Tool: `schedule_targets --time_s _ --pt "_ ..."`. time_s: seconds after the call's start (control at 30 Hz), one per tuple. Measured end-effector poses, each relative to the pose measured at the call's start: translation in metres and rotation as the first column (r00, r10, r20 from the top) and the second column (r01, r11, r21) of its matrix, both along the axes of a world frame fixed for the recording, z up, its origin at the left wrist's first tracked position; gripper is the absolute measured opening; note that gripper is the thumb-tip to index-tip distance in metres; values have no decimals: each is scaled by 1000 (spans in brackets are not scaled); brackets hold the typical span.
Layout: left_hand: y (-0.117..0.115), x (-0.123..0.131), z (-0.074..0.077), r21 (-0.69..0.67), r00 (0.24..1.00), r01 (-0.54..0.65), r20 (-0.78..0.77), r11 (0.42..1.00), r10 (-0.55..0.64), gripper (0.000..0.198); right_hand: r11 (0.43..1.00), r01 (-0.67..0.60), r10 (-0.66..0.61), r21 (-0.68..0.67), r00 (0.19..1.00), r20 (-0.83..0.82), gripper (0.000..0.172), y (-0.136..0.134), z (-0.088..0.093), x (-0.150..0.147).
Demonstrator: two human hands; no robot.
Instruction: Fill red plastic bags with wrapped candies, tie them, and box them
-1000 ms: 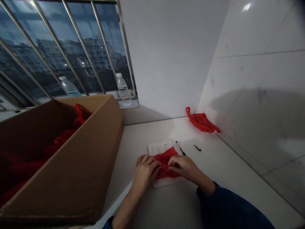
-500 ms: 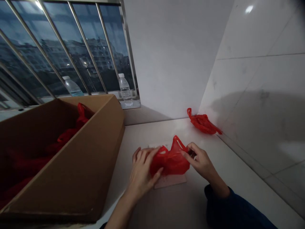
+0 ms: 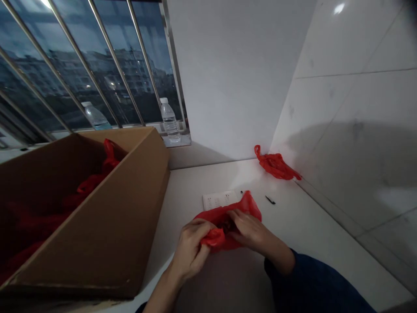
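A red plastic bag [image 3: 254,208] lies over the white surface in front of me, its mouth drawn apart. My left hand [image 3: 193,245] is closed on a bunched part of the bag's rim, at its near left side. The fingers of my right hand [image 3: 249,228] curl down into the bag's mouth. Small dark shapes show at its fingertips, too shaded to name. Partly under the bag's far edge is a white printed paper [image 3: 216,200].
At left stands a deep cardboard box [image 3: 107,217] with red bags [image 3: 110,161] inside. Another red bag [image 3: 276,166] lies by the wall corner. A small black stick-like thing [image 3: 270,200] rests on the white surface. Two water bottles [image 3: 170,121] [image 3: 96,116] stand by the barred window.
My right hand has moved left and into the bag's mouth. The bag is spread wider and lower, my left hand now grips its rim, and the black stick-like thing is uncovered.
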State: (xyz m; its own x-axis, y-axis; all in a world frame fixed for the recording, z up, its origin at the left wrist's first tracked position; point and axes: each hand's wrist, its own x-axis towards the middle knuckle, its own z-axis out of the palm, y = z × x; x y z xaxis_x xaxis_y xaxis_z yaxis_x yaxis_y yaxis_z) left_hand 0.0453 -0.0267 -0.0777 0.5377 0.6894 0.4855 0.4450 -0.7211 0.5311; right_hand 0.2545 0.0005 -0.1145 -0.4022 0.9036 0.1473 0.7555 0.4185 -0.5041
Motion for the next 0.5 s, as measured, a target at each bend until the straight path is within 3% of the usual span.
schedule_targets --time_s 0.07,0.13,0.2,0.33,0.37,0.5 --pt "3 0 -2 -8 975 -97 -201 995 94 22 998 57 -56 -31 997 53 66 8 -6 3" --pt "8 0 -5 -2 887 -242 -407 970 220 29 996 64 -61 -59 997 51 87 8 -3 7" --pt "13 -1 -7 34 769 -404 -528 914 360 33 996 3 -2 -88 1000 5 80 5 6 11" --pt "17 -9 -17 132 589 -635 -554 761 588 25 996 -78 75 -35 995 -64 65 -2 21 15" --pt "17 -11 -20 157 563 -653 -555 741 613 25 997 -73 71 -29 995 -69 69 -2 21 16" --pt "16 -15 -36 193 515 -649 -601 736 611 67 990 -8 1 -138 999 -51 99 -2 13 19"
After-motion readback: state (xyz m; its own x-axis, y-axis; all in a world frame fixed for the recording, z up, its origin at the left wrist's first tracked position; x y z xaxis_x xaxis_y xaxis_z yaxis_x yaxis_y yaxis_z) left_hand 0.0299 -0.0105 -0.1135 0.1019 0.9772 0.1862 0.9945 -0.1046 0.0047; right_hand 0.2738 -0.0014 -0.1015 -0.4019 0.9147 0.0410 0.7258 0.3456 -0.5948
